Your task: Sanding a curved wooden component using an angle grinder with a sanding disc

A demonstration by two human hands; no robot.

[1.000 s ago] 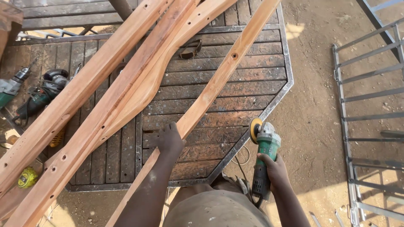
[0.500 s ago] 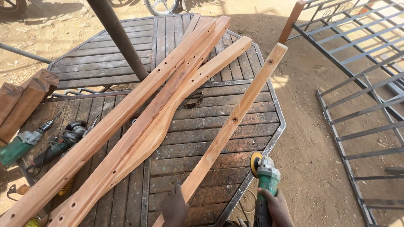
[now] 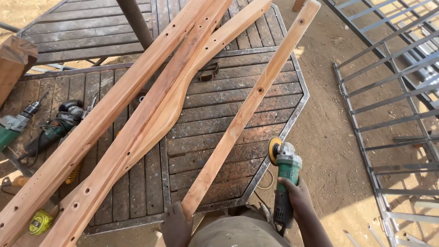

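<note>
My left hand grips the near end of a long reddish wooden plank that slants up to the right across the slatted table. The plank has a few drilled holes along it. My right hand holds a green angle grinder upright beside the table's right edge, its yellow sanding disc facing left, close to the plank but apart from it.
Shaped wooden rails with holes lie diagonally across the table's left half. Power drills and a yellow tape measure sit at the left. A metal post rises behind. A grey metal gate frame lies on the dirt at right.
The view has dropped back toward the table and shifted closer. My left hand still holds the plank's near end; the grinder has stayed by the table's right edge.
</note>
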